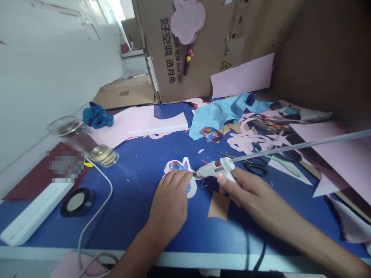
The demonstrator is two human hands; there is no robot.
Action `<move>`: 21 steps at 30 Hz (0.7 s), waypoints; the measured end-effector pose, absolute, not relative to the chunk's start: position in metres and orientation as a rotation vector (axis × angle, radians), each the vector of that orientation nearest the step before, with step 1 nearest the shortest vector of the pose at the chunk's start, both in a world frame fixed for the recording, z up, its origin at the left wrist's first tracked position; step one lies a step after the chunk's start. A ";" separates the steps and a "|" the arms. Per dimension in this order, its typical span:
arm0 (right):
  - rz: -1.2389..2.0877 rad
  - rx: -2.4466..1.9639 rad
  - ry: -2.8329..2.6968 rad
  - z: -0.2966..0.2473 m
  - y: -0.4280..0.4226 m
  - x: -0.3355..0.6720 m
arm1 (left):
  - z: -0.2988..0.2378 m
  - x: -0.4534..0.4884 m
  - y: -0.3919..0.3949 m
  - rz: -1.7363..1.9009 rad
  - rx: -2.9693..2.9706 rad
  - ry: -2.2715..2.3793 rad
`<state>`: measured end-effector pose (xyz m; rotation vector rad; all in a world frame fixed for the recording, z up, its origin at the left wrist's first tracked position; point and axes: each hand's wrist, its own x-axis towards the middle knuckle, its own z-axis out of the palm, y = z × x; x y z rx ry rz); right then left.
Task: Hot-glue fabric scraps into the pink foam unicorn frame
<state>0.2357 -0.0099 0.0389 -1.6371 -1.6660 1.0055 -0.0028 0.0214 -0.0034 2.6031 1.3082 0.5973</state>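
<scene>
My right hand (pixel 246 187) is wrapped round a white hot glue gun (pixel 216 170), and a small orange light shows on its body. A long clear glue stick (pixel 301 146) sticks out of its back. Under the curled fingers of my left hand (pixel 172 197) lies a white flower-shaped cutout (pixel 191 192) with a colourful patterned middle, held against the blue table. The gun's nozzle is at the cutout's edge, close to my left fingertips; whether it touches cannot be made out. My left thumb is hidden.
A brown square (pixel 219 206) lies near my right wrist. Black scissors (pixel 255 166), light-blue cloth (pixel 220 112) and pink scraps (pixel 246 142) lie beyond. At left stand a glass bottle (pixel 82 141), a black tape roll (pixel 77 202) and a white power strip (pixel 37 212). Cardboard (pixel 199 73) rises behind.
</scene>
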 end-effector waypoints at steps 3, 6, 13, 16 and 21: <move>0.989 -1.640 -1.667 0.039 -0.011 0.237 | -0.003 -0.002 0.021 0.566 2.611 1.317; 0.986 -1.633 -1.670 0.040 -0.011 0.237 | -0.002 -0.002 0.022 0.546 2.623 1.319; 0.989 -1.618 -1.662 0.043 -0.011 0.235 | -0.002 -0.002 0.021 0.526 2.639 1.307; 0.978 -1.630 -1.668 0.043 -0.012 0.236 | -0.002 -0.003 0.021 0.534 2.640 1.297; 0.981 -1.643 -1.672 0.041 -0.012 0.236 | -0.002 -0.003 0.022 0.537 2.638 1.302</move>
